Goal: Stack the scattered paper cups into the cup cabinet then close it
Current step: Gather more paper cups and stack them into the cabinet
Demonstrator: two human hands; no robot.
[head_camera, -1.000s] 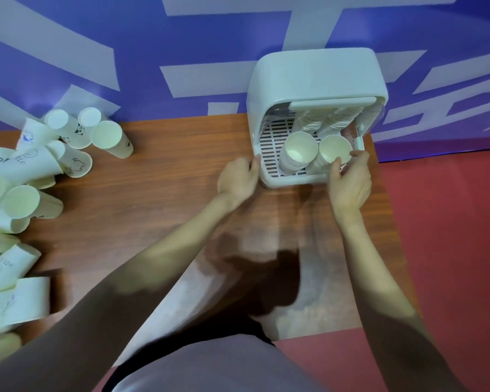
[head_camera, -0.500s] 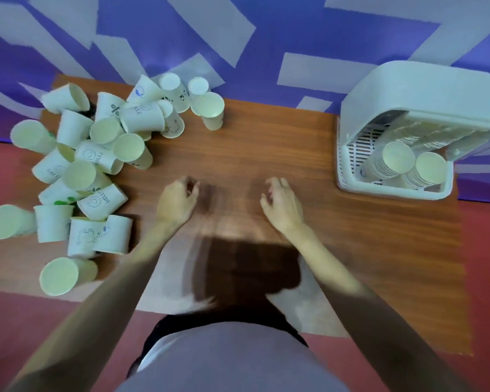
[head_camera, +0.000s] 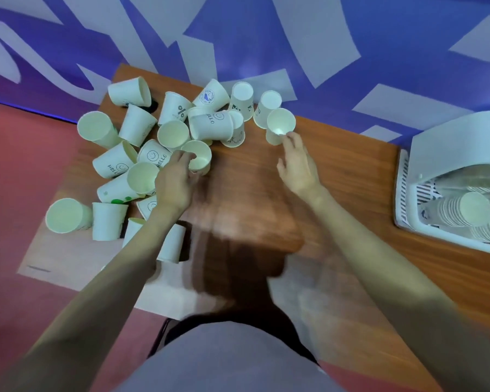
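Head view: both hands reach into scattered paper cups on the table — left hand (head_camera: 176,182) closing on one cup (head_camera: 197,157), right hand (head_camera: 296,165) open at another cup (head_camera: 280,125) — cabinet (head_camera: 447,154) waiting, lid up, well apart.

Both hands (head_camera: 173,185) (head_camera: 297,168) outstretched, fingers spread.

Wooden table (head_camera: 348,176), contents as I see them.
Left end: scattered paper cups (head_camera: 142,154), mostly tipped over, some printed "HELLO". Right end: white cup cabinet (head_camera: 447,148), open, touching the table's far edge, stacked cups (head_camera: 464,213) inside.
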